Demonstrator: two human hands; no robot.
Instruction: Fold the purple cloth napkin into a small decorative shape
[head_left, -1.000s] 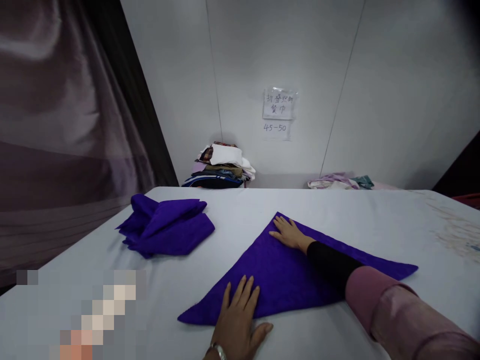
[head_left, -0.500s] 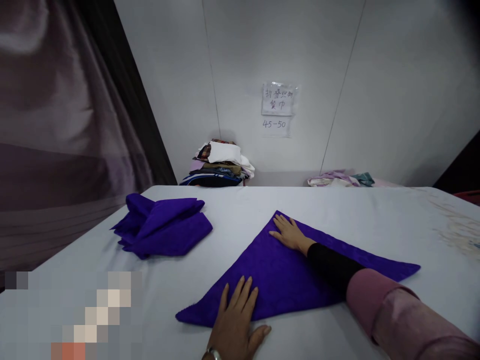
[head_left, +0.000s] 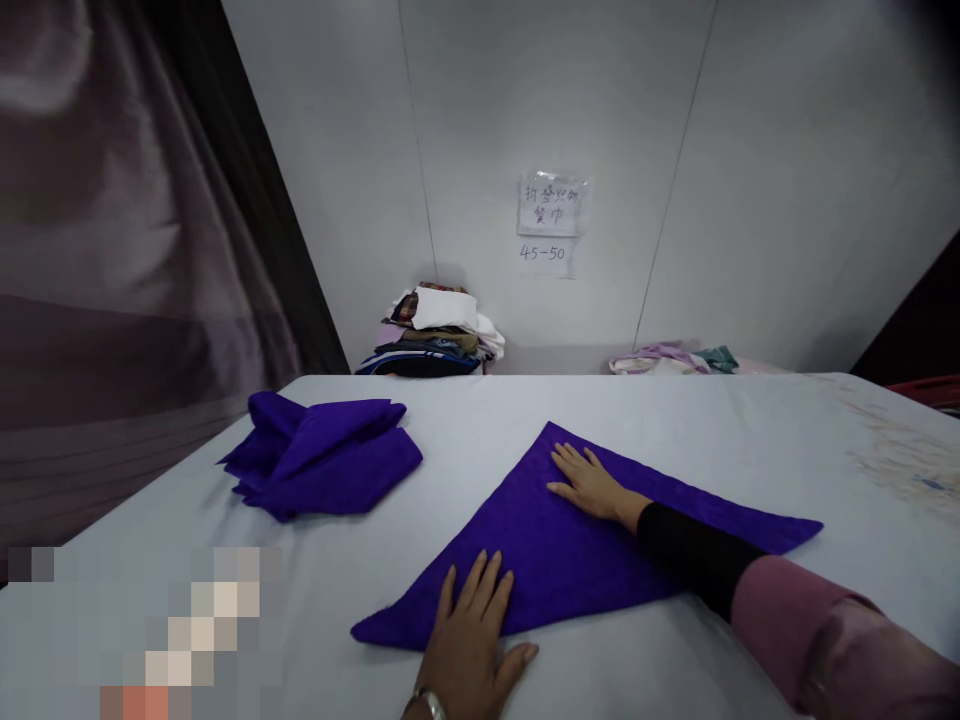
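Observation:
A purple cloth napkin (head_left: 510, 530), folded into a triangle, lies on the white-covered table with its peak pointing away from me. My left hand (head_left: 472, 630) rests on its near edge toward the left corner, fingers spread and thumb over the tablecloth. Just below the peak, my right hand (head_left: 589, 480) lies flat on the fabric with its fingers stretched out. Part of the napkin's right side is hidden under my right forearm. Neither hand grips anything.
Another purple cloth (head_left: 330, 460), crumpled, sits at the table's left. Behind the far edge are a stack of folded clothes (head_left: 442, 330) and some lilac and teal fabric (head_left: 675, 358). A handwritten sign (head_left: 551, 205) hangs on the wall. A pixelated patch covers the lower left.
My right hand has slid a little toward me and right, away from the triangle's peak. My left hand stays in place on the napkin. The view has shifted slightly.

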